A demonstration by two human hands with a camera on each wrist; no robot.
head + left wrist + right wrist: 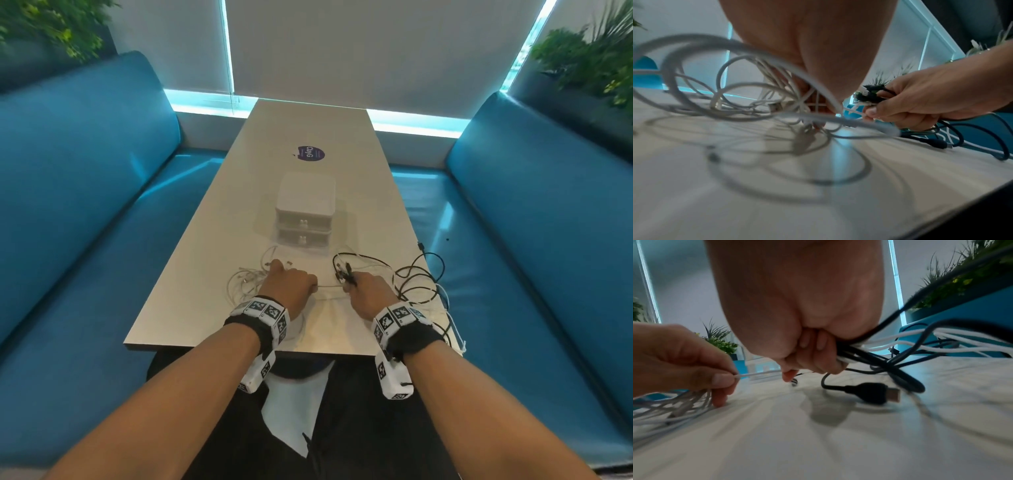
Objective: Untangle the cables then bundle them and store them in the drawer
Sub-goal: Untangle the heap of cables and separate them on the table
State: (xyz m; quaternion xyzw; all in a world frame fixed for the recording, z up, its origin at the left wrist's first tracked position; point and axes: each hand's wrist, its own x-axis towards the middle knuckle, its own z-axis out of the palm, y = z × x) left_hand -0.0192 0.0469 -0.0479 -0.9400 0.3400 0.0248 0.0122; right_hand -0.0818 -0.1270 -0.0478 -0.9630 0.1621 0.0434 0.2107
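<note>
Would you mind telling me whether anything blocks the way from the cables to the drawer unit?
Nothing lies on the table between the cables and the drawer unit. But both its drawers look shut, so one must be opened first. Both hands, left hand and right hand, hold cables.

Both forearms are bare, with no sleeves. Behind the left hand (291, 284) a black strap (251, 330) circles the wrist, topped by a white band (262, 310) printed with square black-and-white markers. Under that wrist hangs a white box (258, 371), also carrying square markers on its faces. Behind the right hand (371, 294) sits the same kit: a black strap (416, 337), a white marker band (397, 317) on the upper side, and a white marker-covered box (392, 377) below the wrist. Nearer the body, dark trousers (370, 428) cover the lap, and a white pointed piece of cloth (291, 414) lies between the legs. The fingernails (720, 379) are short and unpainted.
</note>
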